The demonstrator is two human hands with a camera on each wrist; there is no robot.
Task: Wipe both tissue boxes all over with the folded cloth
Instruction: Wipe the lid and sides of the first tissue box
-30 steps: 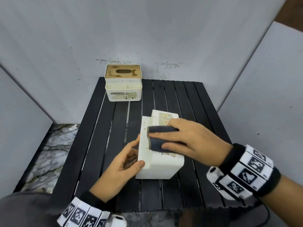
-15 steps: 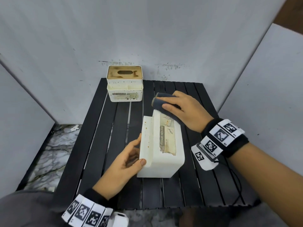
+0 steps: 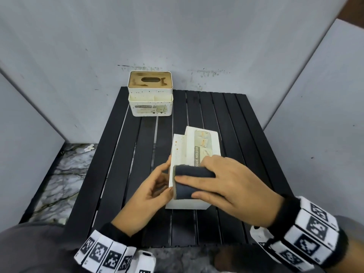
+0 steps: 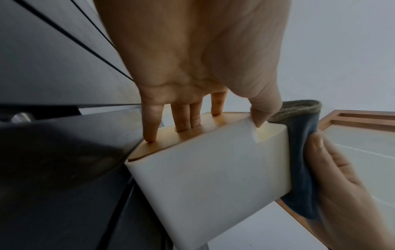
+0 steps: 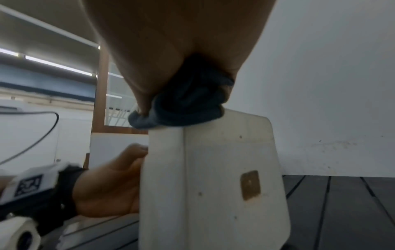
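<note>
A white tissue box [image 3: 199,146] lies on its side in the middle of the black slatted table [image 3: 122,154], its label face up. My right hand [image 3: 222,184] presses a folded dark blue cloth [image 3: 187,182] onto the near end of that face. My left hand [image 3: 155,186] steadies the box from the left: straight fingers [image 4: 149,125] against its wooden lid [image 4: 215,124], thumb on the edge. The box [image 4: 209,172] and cloth [image 4: 301,162] fill the left wrist view. In the right wrist view the cloth [image 5: 181,108] sits bunched on the box [image 5: 213,186]. A second white tissue box [image 3: 150,93] stands upright at the back left.
Grey panels wall the table in at the back and on both sides. A marbled floor [image 3: 59,174] shows past the table's left edge. Bare slats lie between the two boxes and to the right of the near one.
My right hand has drawn the cloth from the box's far end back along its top face to the near end. The left hand and the box have stayed put.
</note>
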